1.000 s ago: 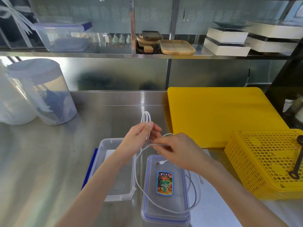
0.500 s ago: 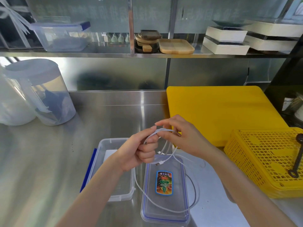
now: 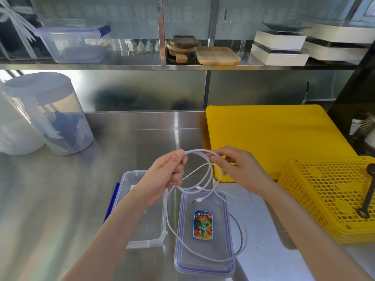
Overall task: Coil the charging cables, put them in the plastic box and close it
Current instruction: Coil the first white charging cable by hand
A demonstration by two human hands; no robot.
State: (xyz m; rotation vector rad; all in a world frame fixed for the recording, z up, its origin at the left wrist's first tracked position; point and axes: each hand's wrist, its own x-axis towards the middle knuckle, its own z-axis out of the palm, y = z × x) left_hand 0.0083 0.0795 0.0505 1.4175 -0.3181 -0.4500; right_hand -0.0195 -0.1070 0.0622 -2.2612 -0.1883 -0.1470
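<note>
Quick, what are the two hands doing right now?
Left hand: grips the coiled white charging cable.
Right hand: pinches the same cable's loop.

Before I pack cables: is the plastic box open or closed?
Open. The plastic box has no cover; its lid lies beside it on the counter.

Commercial kitchen: steel counter [image 3: 60, 199], yellow cutting board [image 3: 274, 138].
</note>
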